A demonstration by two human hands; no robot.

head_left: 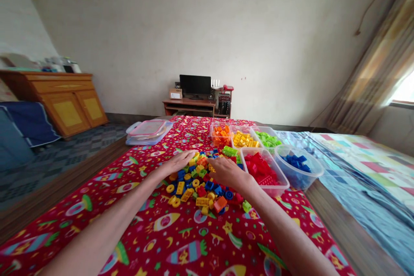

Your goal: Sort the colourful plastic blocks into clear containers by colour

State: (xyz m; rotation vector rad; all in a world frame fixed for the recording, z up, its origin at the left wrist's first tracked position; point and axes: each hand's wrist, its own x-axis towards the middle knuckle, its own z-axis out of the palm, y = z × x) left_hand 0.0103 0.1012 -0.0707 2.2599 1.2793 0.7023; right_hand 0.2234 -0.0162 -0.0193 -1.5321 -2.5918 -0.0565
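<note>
**Left hand [176, 163] and right hand [228, 172] cupped over the brick heap [197, 185]**

The hands lie palm down, fingertips facing each other, close together but not touching. Neither is clamped on anything; they rest spread over the top of the heap, and whether a brick sits under either palm is hidden. The heap lies directly below and between them, a mix of yellow rings and blue, red, green and yellow bricks on a red bedspread [69, 224]. An orange brick [220, 204] lies at its near edge, just in front of the right hand, and a green brick [246, 206] sits apart to that hand's right.

The main risk seems to be the tubs. The right wrist is just beside the red tub [265, 172], so a wide sweep of that arm could knock or tip it. The soft bedspread gives the tubs an uneven footing, and pressing down could also push loose bricks outward or off the bed.

The red tub, ahead and right of the right hand, is full of red bricks. Beyond the hands, a row holds orange bricks in one tub [221, 136], yellow in the next [244, 139] and green in a third [268, 138]. A round bowl [299, 168] further right holds blue bricks. Ahead and left of the left hand sits a lidded box [148, 133].
</note>
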